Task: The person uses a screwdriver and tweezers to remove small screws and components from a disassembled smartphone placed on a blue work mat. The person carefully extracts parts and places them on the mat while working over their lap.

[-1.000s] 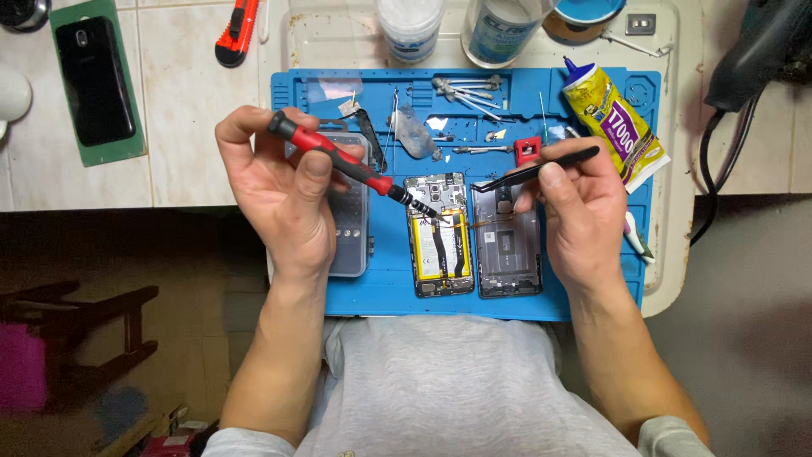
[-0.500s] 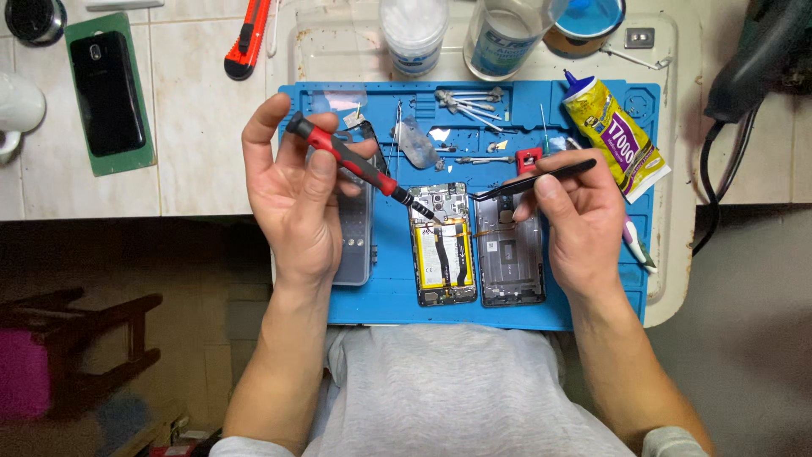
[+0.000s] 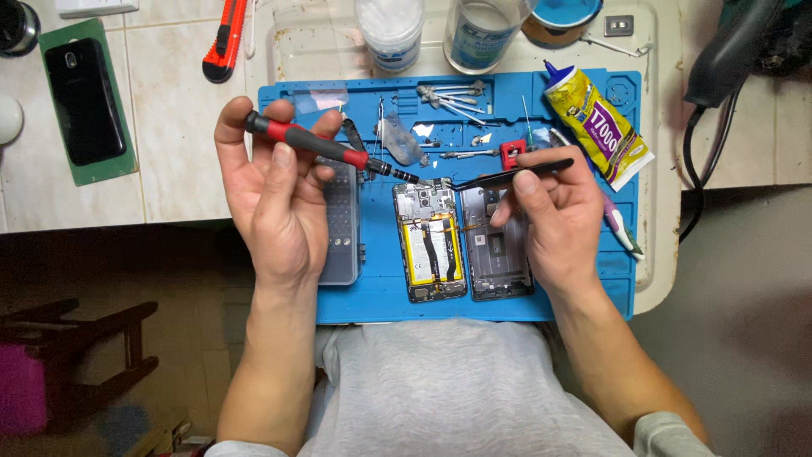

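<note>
The left hand point(image 3: 275, 199) is raised palm-up over the left part of the blue work mat point(image 3: 372, 296), its fingers curled round the red-and-black handle of a screwdriver point(image 3: 326, 150). The tool lies slanted across the fingertips, handle end up by the index finger and the dark tip pointing down and right, reaching the top edge of the opened phone point(image 3: 430, 243). The forearm runs straight down toward the person's grey shirt.

The right hand point(image 3: 554, 211) sits back-up on the right side of the mat, thumb and index finger pinched on a pair of black tweezers point(image 3: 512, 176). The tweezers lie nearly level, their points aimed left and meeting the same top edge of the phone (just beside the screwdriver's tip, too close to tell whether they touch).

The opened phone lies flat at the middle of the mat, its yellow battery showing, with a second grey phone body point(image 3: 495, 250) just beside it on the right, partly under the right hand. A clear case of bits point(image 3: 342, 224) lies under the left hand. Farther out on the mat rest small metal tools point(image 3: 452, 93) and a yellow glue tube point(image 3: 596, 123). On the desk point(image 3: 169, 152) beyond lie a red utility knife point(image 3: 227, 38) and a black phone on a green pad point(image 3: 83, 101).
</note>
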